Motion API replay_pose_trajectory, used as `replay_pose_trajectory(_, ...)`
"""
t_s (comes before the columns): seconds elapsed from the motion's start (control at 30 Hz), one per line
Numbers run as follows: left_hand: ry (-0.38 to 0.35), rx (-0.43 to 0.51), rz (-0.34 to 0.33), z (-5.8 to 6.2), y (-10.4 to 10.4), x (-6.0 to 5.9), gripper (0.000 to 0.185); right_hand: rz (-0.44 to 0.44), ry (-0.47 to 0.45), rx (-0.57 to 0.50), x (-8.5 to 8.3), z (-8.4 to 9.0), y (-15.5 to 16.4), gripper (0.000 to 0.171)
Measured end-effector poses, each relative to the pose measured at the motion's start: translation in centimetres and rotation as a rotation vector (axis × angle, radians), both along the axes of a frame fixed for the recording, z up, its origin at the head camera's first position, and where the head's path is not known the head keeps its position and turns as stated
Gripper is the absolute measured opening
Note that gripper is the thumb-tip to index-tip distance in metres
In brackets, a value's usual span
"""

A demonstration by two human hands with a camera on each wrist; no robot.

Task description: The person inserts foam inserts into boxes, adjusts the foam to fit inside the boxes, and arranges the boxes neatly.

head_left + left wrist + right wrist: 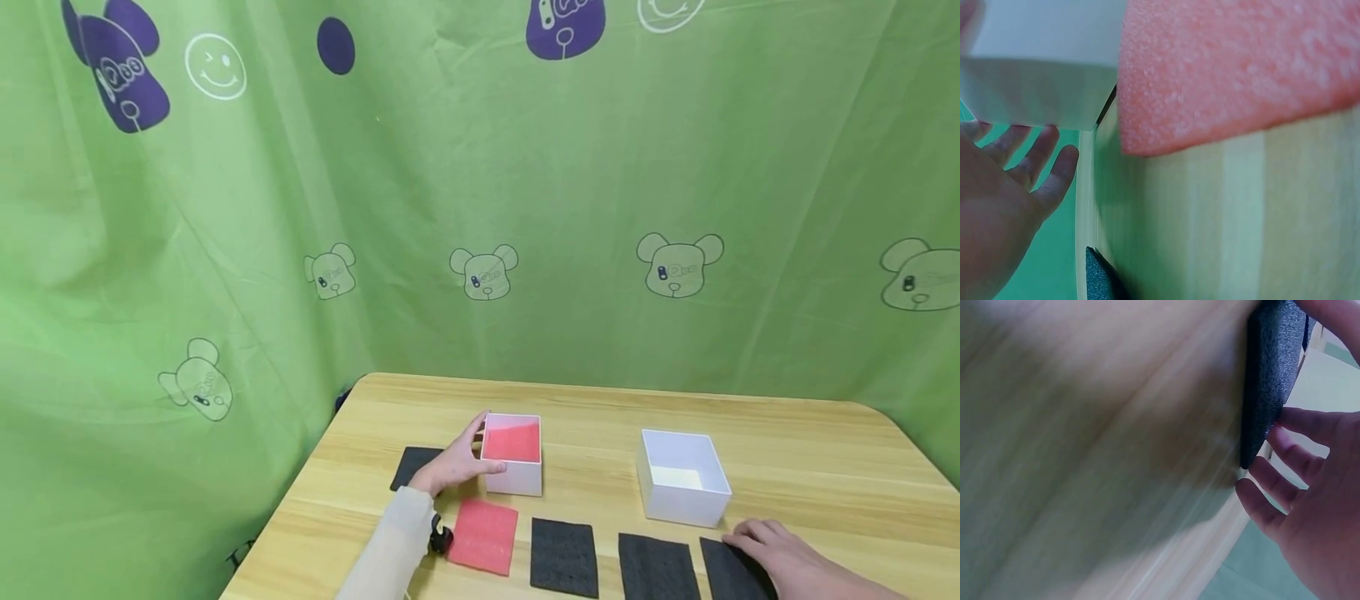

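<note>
My left hand (461, 462) holds a white box (517, 480) at its left side, thumb across the front face and fingers along the left side toward the back. A red foam sheet (512, 442) is inside that box. In the left wrist view the fingertips (1049, 134) touch the box wall (1035, 94). My right hand (780, 554) is over the far edge of the rightmost black foam sheet (731, 575). In the right wrist view its extended fingers rest along the edge of the black sheet (1266, 369), with the thumb overlapping the sheet.
A second white box (686, 504), with something pale on its floor, stands right of centre. Along the front of the wooden table (592, 404) lie a red sheet (483, 537) and black sheets (564, 557) (658, 567). Another black sheet (412, 463) lies behind my left wrist.
</note>
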State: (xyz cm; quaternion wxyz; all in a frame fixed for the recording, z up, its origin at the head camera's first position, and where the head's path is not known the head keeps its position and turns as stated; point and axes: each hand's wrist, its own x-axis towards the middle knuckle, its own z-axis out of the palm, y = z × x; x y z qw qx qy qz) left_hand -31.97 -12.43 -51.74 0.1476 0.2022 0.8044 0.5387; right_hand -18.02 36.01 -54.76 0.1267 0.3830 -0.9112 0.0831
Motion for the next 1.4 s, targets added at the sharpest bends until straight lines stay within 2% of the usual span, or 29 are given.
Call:
replay_pose_trajectory(0.17,0.009,-0.010,0.010,-0.34,0.07,-0.19,0.103,-0.038,-0.084,0.018,-0.17,0.00,0.14,0.073)
replay_pose_trajectory(0.5,0.017,-0.017,-0.006,-0.37,-0.06,-0.23,0.105,-0.033,-0.010,0.012,0.04,-0.45,0.10,0.070)
replay_pose_trajectory(0.7,0.023,-0.025,0.004,-0.52,0.04,-0.25,0.104,-0.067,-0.107,0.057,0.14,-0.26,0.11,0.075)
replay_pose_trajectory(0.9,0.021,-0.024,0.008,-0.55,-0.11,-0.34,0.105,-0.055,-0.104,0.043,0.19,-0.20,0.04,0.075)
replay_pose_trajectory(1.1,0.006,-0.020,0.015,-0.37,-0.07,-0.25,0.104,-0.093,-0.140,0.063,0.22,-0.05,-0.08,0.075)
replay_pose_trajectory(1.4,0.009,0.004,0.002,-0.07,-0.04,-0.07,0.103,-0.110,-0.132,0.064,0.63,0.10,-0.11,0.082)
